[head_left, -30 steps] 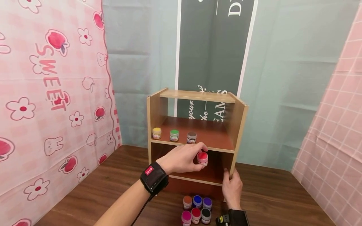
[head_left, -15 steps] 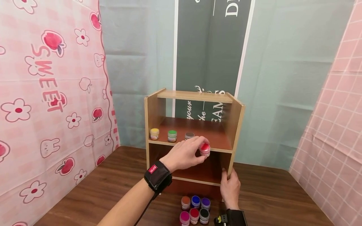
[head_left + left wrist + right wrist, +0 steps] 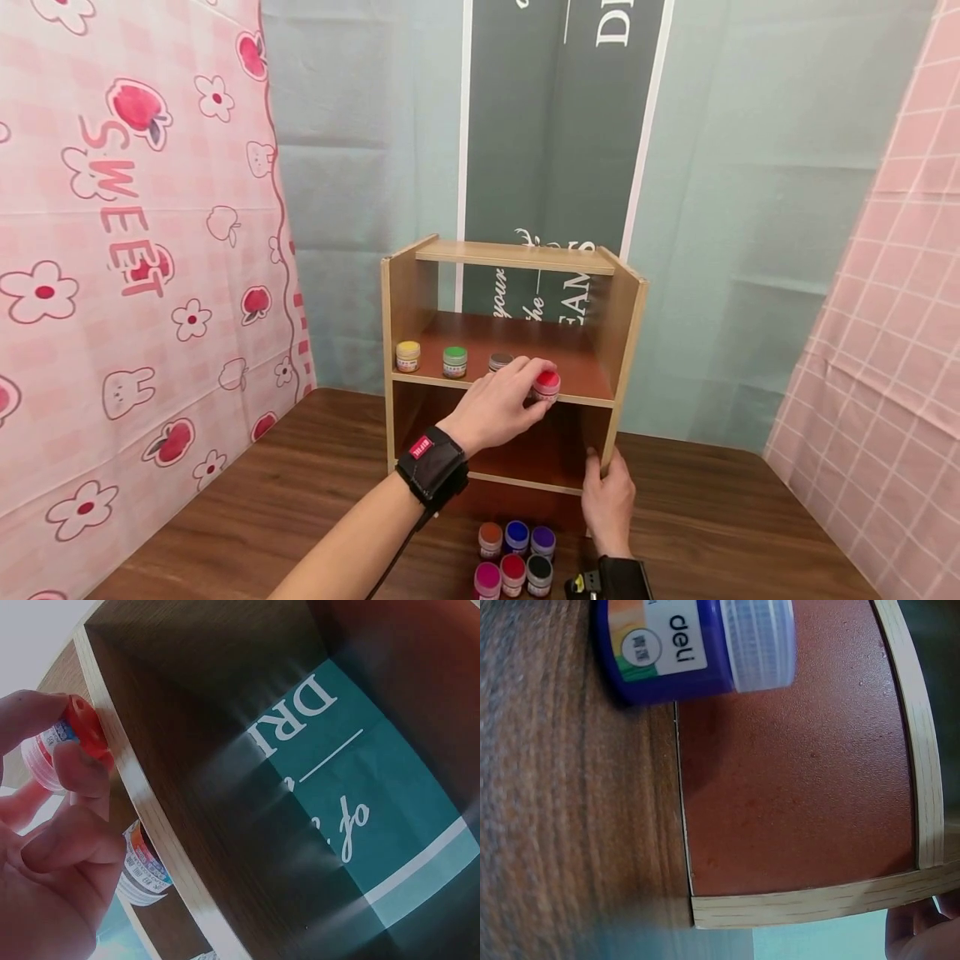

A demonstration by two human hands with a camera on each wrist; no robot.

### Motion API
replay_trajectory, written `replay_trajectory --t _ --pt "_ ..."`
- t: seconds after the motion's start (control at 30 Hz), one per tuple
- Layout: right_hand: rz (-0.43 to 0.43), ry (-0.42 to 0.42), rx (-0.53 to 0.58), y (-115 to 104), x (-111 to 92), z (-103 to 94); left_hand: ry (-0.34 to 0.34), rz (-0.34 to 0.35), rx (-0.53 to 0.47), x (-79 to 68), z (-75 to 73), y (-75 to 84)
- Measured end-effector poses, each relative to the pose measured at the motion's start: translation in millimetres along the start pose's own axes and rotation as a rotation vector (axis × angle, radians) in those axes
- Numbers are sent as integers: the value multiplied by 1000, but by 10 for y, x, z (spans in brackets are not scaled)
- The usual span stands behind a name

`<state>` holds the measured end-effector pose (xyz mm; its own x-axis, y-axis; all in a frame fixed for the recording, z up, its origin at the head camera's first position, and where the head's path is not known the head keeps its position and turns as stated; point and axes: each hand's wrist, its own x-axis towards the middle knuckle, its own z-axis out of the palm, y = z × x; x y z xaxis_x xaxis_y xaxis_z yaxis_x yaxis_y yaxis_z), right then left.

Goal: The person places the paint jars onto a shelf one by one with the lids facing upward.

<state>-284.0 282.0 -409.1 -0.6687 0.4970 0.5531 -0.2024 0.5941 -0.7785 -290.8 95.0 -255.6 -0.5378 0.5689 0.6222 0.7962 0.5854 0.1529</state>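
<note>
In the head view my left hand (image 3: pixel 497 410) pinches a small paint jar with a red lid (image 3: pixel 547 383) between thumb and fingers. The jar overlaps the front edge of the middle board of a wooden shelf unit (image 3: pixel 628 333). On that board stand a yellow paint jar (image 3: pixel 408 357), a green one (image 3: pixel 454 363) and a dark brown one (image 3: pixel 500 362), partly hidden by my hand. The left wrist view shows the pinched jar's red lid (image 3: pixel 88 727) right at the board's edge. My right hand (image 3: pixel 611 504) grips the unit's right side panel low down.
On the brown wooden table (image 3: pixel 247 508), before the unit, several paint jars stand close together, among them a blue jar (image 3: pixel 517 537), a purple jar (image 3: pixel 543 542) and a magenta jar (image 3: pixel 487 580). A pink printed cloth (image 3: pixel 172 350) hangs at the left.
My left hand has raised the red-lidded jar from in front of the lower compartment to the middle board's edge, slightly rightward. The right hand keeps its grip on the panel.
</note>
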Motion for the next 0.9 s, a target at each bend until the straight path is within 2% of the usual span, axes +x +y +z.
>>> replay_trajectory --t 0.33,0.9 --pt "11 -8 3 -17 2 -5 30 -38 -9 57 73 8" --pt "13 -5 4 -25 -5 -12 101 -69 46 82 170 37"
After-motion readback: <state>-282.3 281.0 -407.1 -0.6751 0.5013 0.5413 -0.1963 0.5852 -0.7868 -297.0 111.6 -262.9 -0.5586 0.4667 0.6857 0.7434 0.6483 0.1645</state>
